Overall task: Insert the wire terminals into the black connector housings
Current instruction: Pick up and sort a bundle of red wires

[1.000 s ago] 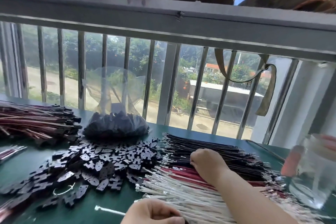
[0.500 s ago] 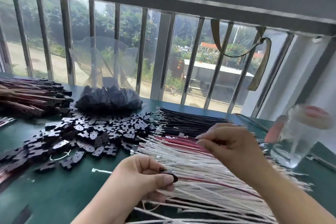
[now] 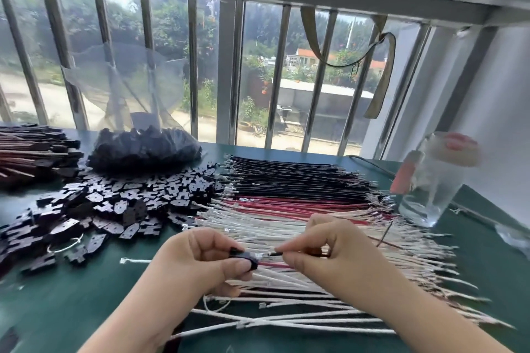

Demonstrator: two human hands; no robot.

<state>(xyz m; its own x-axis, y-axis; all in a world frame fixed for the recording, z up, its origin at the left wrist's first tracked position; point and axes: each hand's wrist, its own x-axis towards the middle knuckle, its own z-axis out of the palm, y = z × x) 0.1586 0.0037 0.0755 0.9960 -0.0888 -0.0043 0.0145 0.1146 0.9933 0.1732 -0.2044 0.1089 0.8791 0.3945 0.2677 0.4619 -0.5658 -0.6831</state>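
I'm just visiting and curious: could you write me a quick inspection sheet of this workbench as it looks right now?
Surface: green table, mostly covered.
Job's things: loose heap of black housings; a bag of housings; rows of black wires, red wires and white wires.
Clutter: glass jar at right; finished bundles at far left.
Grips: left hand pinches one black housing; right hand pinches a dark wire, its tip close to the housing. A red wire runs from the housing.
Cables: a dark cord along the far right edge.
Surroundings: barred window, strap hanging.
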